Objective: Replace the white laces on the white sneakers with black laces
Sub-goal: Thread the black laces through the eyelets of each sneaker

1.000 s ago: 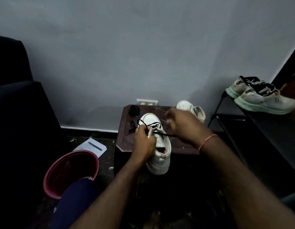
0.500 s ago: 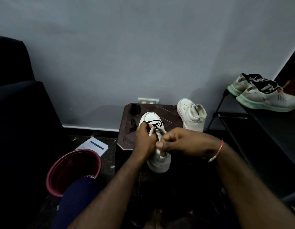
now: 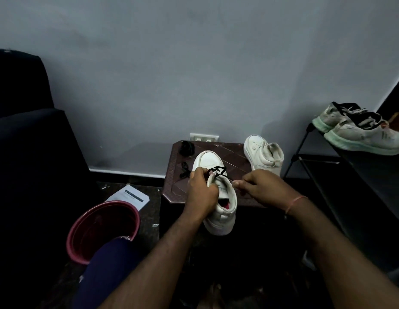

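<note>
At the near edge of the brown counter (image 3: 235, 152), the left hand (image 3: 202, 192) grips the white sneaker (image 3: 226, 210) by its left eyelet side, the toe pointing to 12 o'clock. The right hand (image 3: 263, 188), at 3 o'clock of the sneaker, pinches a strand of the black lace (image 3: 217, 170), which crosses the front eyelets. The second sneaker (image 3: 264, 158) stands on the counter at 1 o'clock. A bundled black lace (image 3: 187, 148) lies at 11 o'clock. A red bucket (image 3: 70, 239) sits on the floor at 8 o'clock.
</note>
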`<state>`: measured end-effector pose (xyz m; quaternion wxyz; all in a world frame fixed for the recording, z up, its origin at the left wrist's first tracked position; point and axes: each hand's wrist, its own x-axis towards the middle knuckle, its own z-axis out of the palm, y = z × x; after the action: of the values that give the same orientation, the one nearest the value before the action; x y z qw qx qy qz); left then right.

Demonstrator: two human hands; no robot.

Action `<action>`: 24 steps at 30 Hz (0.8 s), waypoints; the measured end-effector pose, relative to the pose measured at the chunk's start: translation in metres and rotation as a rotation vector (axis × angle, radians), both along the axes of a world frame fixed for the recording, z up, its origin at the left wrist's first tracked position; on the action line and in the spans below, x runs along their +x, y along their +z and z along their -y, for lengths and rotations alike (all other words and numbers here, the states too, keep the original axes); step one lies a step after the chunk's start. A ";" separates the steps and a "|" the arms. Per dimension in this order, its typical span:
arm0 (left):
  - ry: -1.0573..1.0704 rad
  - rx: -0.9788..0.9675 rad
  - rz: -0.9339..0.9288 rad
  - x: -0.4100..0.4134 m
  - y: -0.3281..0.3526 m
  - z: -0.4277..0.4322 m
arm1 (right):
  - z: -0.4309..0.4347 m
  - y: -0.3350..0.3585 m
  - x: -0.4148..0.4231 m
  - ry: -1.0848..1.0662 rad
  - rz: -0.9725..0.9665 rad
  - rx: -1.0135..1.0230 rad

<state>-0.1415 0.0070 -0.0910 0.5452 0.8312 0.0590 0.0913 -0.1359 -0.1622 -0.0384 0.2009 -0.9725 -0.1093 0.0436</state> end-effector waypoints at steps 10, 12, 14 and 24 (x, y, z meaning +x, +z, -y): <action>-0.039 0.119 -0.078 0.006 0.006 0.002 | -0.038 0.062 -0.028 -0.064 -0.007 1.212; -0.035 0.187 -0.073 0.005 0.005 0.004 | -0.043 0.070 -0.027 -0.064 0.025 1.271; -0.037 0.291 -0.053 0.004 0.004 0.008 | -0.045 0.078 -0.024 -0.063 0.065 1.323; -0.204 0.352 -0.119 0.021 0.026 -0.005 | -0.042 0.090 -0.021 -0.013 -0.025 0.922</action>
<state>-0.1202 0.0123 -0.0653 0.3937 0.9192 -0.0102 -0.0044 -0.1574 -0.1197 0.0512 0.6141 -0.7817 -0.1088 0.0008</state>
